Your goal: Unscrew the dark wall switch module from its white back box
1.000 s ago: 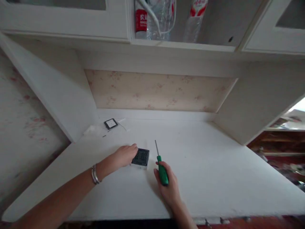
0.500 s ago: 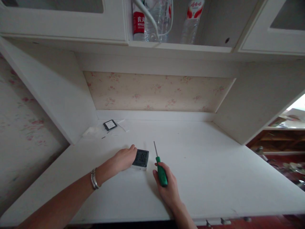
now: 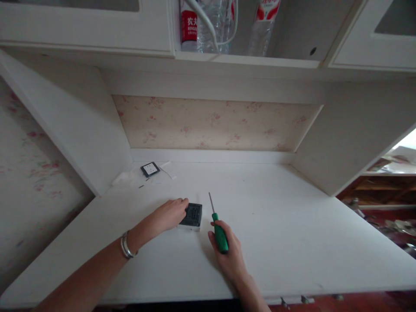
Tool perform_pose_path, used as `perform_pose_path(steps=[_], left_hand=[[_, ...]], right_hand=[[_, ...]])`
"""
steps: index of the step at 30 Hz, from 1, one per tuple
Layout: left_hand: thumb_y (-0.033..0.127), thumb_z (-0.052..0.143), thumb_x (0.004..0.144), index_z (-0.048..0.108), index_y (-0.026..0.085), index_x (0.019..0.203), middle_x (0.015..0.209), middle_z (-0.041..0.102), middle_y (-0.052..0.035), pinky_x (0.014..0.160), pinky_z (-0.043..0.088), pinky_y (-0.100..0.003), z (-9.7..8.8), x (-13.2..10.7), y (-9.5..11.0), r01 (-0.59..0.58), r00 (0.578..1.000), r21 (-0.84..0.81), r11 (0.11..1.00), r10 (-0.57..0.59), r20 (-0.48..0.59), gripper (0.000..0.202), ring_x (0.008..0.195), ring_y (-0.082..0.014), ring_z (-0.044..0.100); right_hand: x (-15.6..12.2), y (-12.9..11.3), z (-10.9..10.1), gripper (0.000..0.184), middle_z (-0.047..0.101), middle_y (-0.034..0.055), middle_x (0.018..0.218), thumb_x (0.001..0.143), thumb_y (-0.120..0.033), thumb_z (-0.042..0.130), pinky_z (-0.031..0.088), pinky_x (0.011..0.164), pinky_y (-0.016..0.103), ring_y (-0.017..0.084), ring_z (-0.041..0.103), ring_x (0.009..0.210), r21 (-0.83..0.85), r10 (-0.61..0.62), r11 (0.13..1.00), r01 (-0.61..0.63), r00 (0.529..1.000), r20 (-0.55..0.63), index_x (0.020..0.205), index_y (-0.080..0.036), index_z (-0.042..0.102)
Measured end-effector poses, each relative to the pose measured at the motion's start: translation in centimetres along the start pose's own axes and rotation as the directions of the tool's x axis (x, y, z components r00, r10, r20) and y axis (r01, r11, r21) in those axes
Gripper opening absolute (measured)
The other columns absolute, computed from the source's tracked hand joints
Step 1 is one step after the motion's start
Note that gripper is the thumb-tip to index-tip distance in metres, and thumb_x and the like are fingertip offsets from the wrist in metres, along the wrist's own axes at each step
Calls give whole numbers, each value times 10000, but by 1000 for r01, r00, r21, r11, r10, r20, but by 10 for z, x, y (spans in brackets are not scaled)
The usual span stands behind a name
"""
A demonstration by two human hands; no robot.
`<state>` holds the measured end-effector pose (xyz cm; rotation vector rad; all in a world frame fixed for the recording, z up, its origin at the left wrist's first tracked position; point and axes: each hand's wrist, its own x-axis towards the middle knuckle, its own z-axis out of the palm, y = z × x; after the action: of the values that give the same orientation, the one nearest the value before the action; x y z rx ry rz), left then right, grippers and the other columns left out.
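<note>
My right hand is wrapped round the green handle of a screwdriver, its thin metal shaft pointing up and away from me. To its left a small square box lies on the white countertop, with a dark, patterned top face and pale sides. My left hand reaches over the left part of that box with its fingers bent together at the top face. Whatever those fingertips hold, if anything, is hidden. A silver bracelet circles the left wrist.
Toward the back left lie a dark-framed square plate, thin white strips, small dark bits and a crumpled clear plastic bag. Overhead, a cabinet shelf holds plastic bottles and a white cable. Side panels bound the counter.
My left hand has shifted slightly, its fingers bending further down over the box's left part. The right hand and screwdriver have hardly moved. The view has tilted a little.
</note>
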<state>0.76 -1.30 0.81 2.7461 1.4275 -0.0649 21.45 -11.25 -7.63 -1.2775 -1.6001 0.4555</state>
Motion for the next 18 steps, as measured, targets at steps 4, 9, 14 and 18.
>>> perform_pose_path(steps=[4,9,14,18], left_hand=[[126,356,866,586,146,912,912,666,-119,727,449,-322,0,2,-2,-2,1000,4,1000,2,-11,235,839,-237,640],[166,354,878,607,169,820,876,669,-92,727,440,-310,-1,2,-8,-12,999,-56,998,9,-37,260,817,-217,628],[150,342,877,603,164,855,892,655,-96,717,434,-304,-2,-2,-9,25,999,-93,995,-27,-20,262,810,-212,618],[122,359,874,583,177,904,917,641,-87,689,428,-290,6,-6,-12,17,1000,-158,987,-19,-12,233,791,-203,615]], right_hand=[[1,0,0,299,655,53,1019,854,-279,549,491,752,257,164,634,852,-4,-13,1000,13,1000,-2,1144,-248,480],[1,-1,0,290,658,59,1000,857,-294,542,494,736,254,165,636,830,-15,-1,1000,1,1000,-4,1138,-240,490],[1,-2,-1,282,662,45,995,853,-294,547,495,731,242,155,641,819,-27,-2,1000,2,1000,3,1127,-247,497],[2,-2,-1,281,662,49,1015,856,-292,546,498,740,250,163,643,848,-19,0,1000,0,1000,2,1128,-250,493]])
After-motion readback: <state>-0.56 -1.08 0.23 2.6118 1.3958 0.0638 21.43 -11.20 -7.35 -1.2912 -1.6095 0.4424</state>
